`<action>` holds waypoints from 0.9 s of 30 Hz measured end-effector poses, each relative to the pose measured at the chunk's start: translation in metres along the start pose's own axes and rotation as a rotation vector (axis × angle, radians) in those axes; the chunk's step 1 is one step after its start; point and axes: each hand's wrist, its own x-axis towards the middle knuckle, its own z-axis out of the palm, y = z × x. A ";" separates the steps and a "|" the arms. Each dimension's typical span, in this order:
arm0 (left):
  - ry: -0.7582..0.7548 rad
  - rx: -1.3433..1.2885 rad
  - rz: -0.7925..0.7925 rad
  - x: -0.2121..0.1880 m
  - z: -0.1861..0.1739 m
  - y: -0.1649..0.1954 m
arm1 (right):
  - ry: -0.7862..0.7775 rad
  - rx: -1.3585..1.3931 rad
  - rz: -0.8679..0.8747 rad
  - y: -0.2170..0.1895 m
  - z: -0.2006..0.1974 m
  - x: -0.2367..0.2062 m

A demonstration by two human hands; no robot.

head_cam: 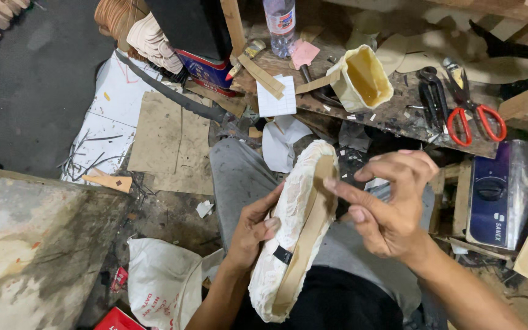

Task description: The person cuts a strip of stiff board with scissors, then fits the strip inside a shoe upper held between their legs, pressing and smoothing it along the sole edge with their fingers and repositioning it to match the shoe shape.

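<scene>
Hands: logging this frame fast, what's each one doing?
Left hand: closed on the white shoe piece, holding it.
Right hand: open, fingertips pressing its tan insole strip.

Single head-worn view, looking steeply down from close range onto the wearer's lap, with workbench (398, 116) edge and floor (38, 79) beyond.
</scene>
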 end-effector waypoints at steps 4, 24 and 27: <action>0.061 -0.051 -0.030 0.003 -0.013 -0.012 | 0.010 0.085 -0.019 0.006 0.012 0.006; 0.062 -0.485 0.031 -0.031 -0.042 -0.016 | -0.361 -0.303 0.476 0.188 0.073 0.028; 0.051 -0.338 0.043 -0.019 -0.037 -0.012 | -0.330 0.127 0.495 0.125 0.050 0.022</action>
